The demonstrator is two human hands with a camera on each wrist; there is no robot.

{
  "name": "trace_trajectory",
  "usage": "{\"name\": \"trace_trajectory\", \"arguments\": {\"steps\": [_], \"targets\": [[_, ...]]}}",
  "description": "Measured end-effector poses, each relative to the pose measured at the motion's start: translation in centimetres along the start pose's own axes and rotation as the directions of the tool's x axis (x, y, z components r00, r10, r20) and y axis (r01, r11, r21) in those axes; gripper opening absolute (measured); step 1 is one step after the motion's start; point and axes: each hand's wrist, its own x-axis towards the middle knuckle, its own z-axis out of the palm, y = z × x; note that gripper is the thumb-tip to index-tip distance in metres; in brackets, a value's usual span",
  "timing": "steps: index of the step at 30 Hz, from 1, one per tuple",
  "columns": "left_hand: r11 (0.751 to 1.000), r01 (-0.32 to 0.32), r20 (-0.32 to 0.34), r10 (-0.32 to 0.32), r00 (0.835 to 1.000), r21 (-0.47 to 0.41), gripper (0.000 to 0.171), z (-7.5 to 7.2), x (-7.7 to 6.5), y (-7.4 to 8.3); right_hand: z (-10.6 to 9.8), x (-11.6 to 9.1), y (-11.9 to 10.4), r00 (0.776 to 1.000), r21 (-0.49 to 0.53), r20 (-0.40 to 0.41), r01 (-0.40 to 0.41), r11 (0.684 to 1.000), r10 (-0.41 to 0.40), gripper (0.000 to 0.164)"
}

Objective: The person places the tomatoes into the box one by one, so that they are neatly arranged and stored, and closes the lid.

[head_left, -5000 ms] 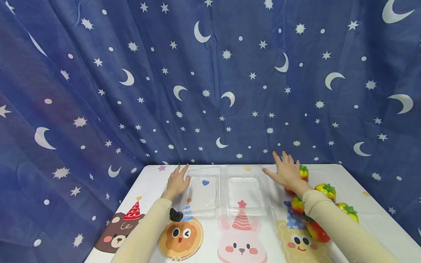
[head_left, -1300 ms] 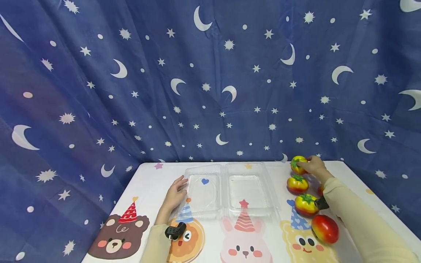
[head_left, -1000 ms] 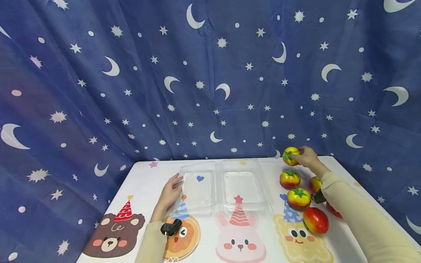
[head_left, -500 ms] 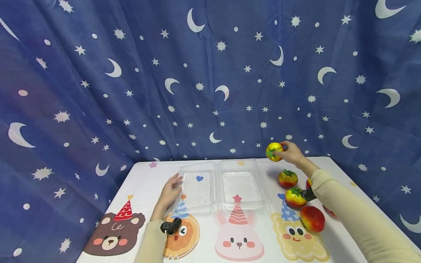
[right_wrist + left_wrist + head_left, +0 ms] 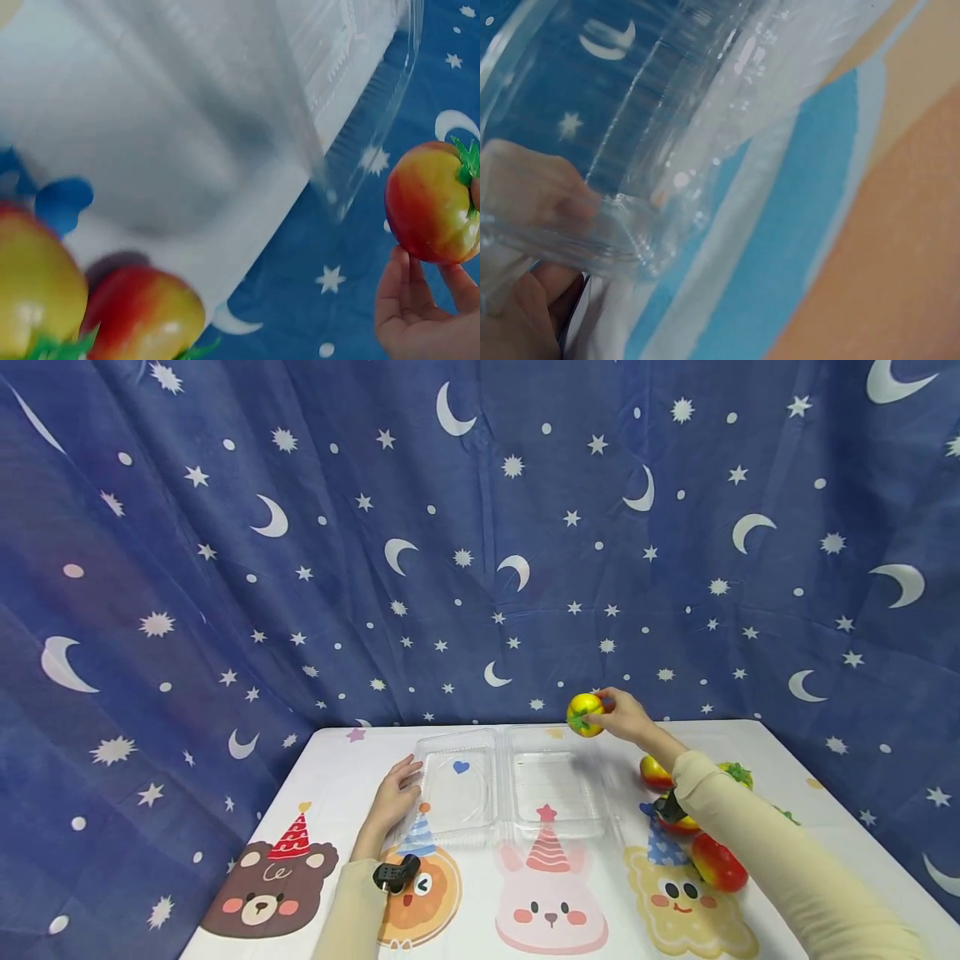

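Observation:
My right hand grips a yellow-and-red toy fruit with a green leafy top, raised near the back right corner of a clear plastic clamshell container. In the right wrist view, fingers support this shiny fruit from below, and part of the hand shows at its leafy side. The container lies unfolded, its two halves side by side. At its left edge my left hand holds the rim. In the left wrist view, part of that hand shows through the clear wall, with more fingers beneath.
Several more toy fruits, among them a red one, lie right of the container, partly hidden by the right sleeve. The white tablecloth bears cartoon prints. A blue moon-and-star curtain hangs behind the table.
My right hand has taken the farthest toy fruit from the group, lifted it and carried it left to the container's back right corner. My left hand stays at the container's left edge.

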Motion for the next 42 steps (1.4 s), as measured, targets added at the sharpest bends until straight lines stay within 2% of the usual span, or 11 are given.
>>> {"name": "trace_trajectory", "arguments": {"steps": [3, 10, 17, 26, 36, 42], "targets": [[1.000, -0.006, -0.002, 0.006, 1.000, 0.005, 0.049, 0.0, 0.1, -0.1, 1.1, 0.1, -0.5, 1.000, 0.017, 0.013, 0.007, 1.000, -0.007, 0.060], [0.999, -0.018, -0.010, 0.019, 1.000, 0.027, 0.048, -0.1, 0.0, 0.1, 4.0, 0.8, -1.4, 0.994, 0.038, 0.052, 0.090, 0.995, -0.092, 0.057], [1.000, -0.014, 0.002, 0.014, 1.000, -0.001, 0.047, -0.1, -0.1, 0.1, 6.6, 1.0, -2.0, 0.984, 0.069, 0.107, 0.137, 0.988, -0.144, 0.054], [1.000, 0.016, 0.004, -0.016, 1.000, 0.014, 0.048, 0.3, 0.1, -0.1, 8.4, 1.6, -1.8, 0.987, 0.075, 0.119, 0.099, 0.992, -0.107, 0.055], [1.000, -0.005, 0.000, 0.005, 1.000, 0.014, 0.048, 0.3, 0.1, -0.1, 9.3, 1.7, -1.6, 0.989, 0.069, 0.125, 0.069, 0.995, -0.077, 0.053], [1.000, -0.005, 0.000, 0.005, 1.000, 0.023, 0.049, 0.0, 0.1, -0.2, 9.8, 1.7, -1.4, 0.987, 0.089, 0.116, 0.097, 0.991, -0.107, 0.053]]}}
